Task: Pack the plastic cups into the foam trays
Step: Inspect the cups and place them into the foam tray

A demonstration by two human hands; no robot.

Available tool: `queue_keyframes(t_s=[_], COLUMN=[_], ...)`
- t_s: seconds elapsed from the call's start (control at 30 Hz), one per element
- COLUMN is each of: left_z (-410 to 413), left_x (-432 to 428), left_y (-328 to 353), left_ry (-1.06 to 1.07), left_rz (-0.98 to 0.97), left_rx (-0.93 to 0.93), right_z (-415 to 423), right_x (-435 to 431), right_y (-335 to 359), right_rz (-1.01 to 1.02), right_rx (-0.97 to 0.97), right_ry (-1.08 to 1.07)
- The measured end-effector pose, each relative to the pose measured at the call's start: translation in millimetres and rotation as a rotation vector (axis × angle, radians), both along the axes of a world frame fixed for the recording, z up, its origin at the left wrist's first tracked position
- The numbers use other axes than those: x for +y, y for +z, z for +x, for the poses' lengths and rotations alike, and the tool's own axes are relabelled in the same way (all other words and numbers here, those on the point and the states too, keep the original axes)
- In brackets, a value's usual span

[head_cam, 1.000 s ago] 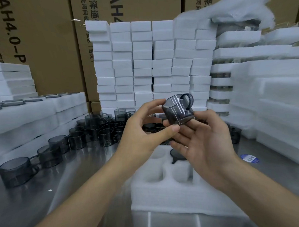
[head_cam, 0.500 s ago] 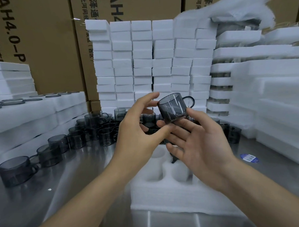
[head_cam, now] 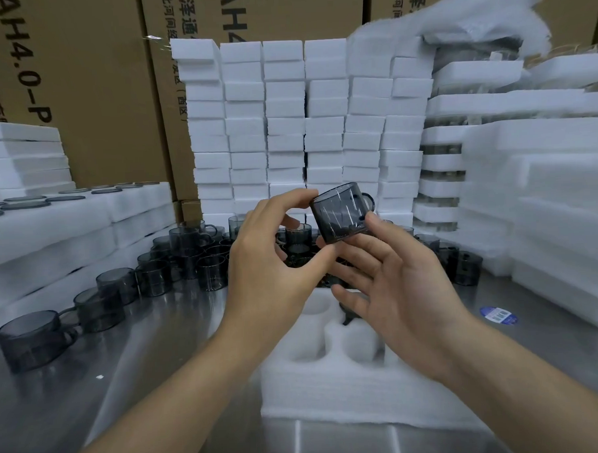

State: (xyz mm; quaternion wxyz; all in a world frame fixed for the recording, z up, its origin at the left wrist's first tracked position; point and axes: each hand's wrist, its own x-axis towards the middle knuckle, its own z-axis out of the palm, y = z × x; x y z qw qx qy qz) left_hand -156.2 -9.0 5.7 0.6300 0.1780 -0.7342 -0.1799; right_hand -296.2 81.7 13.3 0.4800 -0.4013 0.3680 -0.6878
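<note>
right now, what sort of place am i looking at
Probably a factory packing station: stacked white foam blocks, printed cardboard cartons, and dozens of identical smoky plastic cups on a steel table near a foam tray.

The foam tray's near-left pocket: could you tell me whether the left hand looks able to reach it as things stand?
Probably yes. The pocket lies open just below the left hand, with nothing between them, though that hand and the right hand are holding a cup.

Steel table (head_cam: 160,386) bears cups (head_cam: 118,285), foam trays (head_cam: 332,389).
</note>
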Motion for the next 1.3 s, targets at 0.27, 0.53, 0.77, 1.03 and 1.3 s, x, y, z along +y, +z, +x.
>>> queue_keyframes(t_s=[0.27,0.53,0.77,1.03,1.3], left_z=[0.6,1.5,2.1,3.7,7.3], left_x=[0.6,-1.3,-3.2,-3.9,-15.9], left_y=[-0.1,-1.8,-1.1,1.3,11.4], left_ry=[-0.034,0.045,-0.014,-0.187,-0.457], left_rz=[0.019,-0.103,-0.071,0.088,0.626], left_rx=[-0.038,-0.067,-0.078,-0.102,-0.079], right_z=[0.6,0.4,3.1,0.3,-3.8], right_x=[-0.8,1.2,0.5,0.4,-3.0], right_y=[-1.6,-1.3,0.6,-1.8,-8.3], right_rz=[0.046,-0.074,-0.027,-0.15,-0.149], right_rx=[0.003,0.305,0.237,0.415,0.571], right_ry=[0.056,-0.317,-0.256,-0.383,-0.375])
